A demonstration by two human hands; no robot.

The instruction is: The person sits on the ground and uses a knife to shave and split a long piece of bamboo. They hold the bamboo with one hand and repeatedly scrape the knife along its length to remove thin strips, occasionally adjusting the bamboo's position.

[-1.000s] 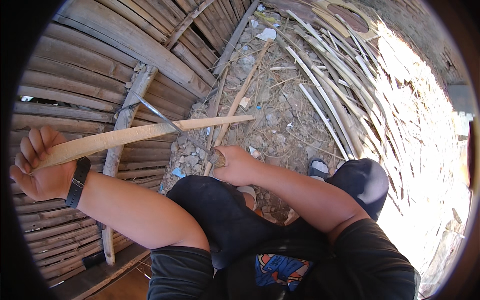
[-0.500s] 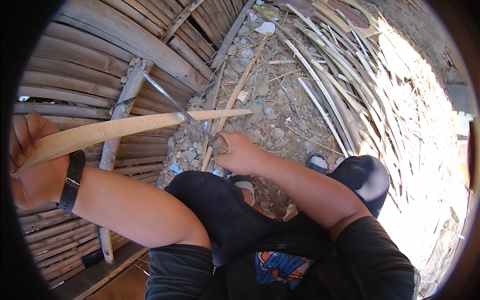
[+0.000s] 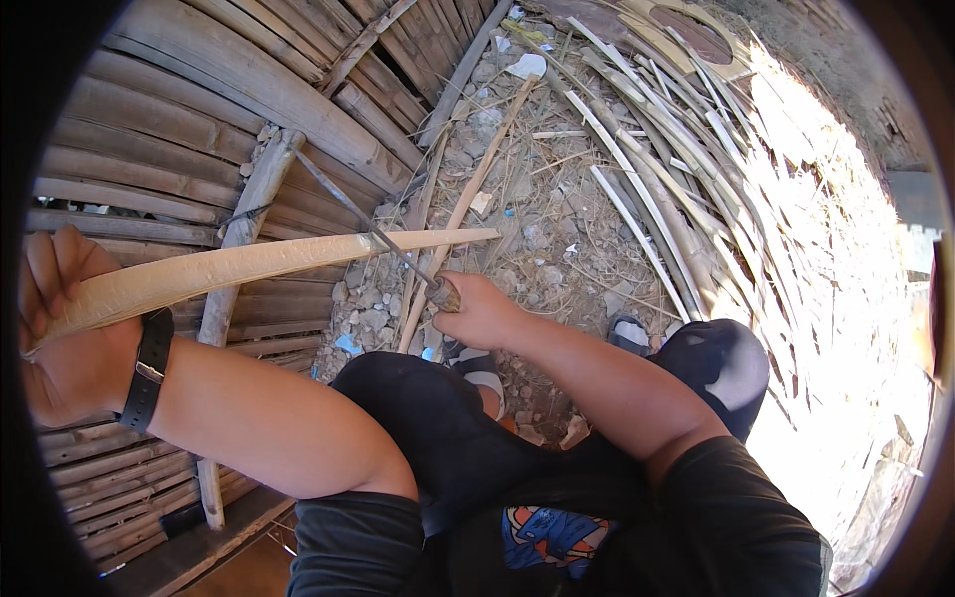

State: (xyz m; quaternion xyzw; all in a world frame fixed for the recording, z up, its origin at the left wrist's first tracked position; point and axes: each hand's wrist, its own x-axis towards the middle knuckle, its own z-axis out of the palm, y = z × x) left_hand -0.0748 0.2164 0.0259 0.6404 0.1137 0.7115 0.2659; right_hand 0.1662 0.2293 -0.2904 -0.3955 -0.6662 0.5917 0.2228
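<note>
At the far left, my left hand (image 3: 70, 328) is closed round the wide end of a pale bamboo strip (image 3: 229, 266). The strip reaches across to the right and tapers to a narrow tip near the middle. My right hand (image 3: 479, 310) grips the short handle of a long, thin-bladed knife (image 3: 343, 197). Its blade slants up and to the left, crossing the strip a little short of the tip and touching it there. Behind the blade, the strip shows a pale surface. Most of the knife's handle is hidden in my right fist.
A slatted bamboo wall (image 3: 149, 129) stands close on the left, with a pole (image 3: 244, 234) against it. Stones and dry scraps litter the ground (image 3: 537, 209). Many split bamboo lengths (image 3: 686, 199) lie in a heap on the right. Another strip (image 3: 477, 184) lies ahead.
My right hand and the knife have shifted slightly right and down, and the handle's end shows more. The strip stays nearly in place in my left hand.
</note>
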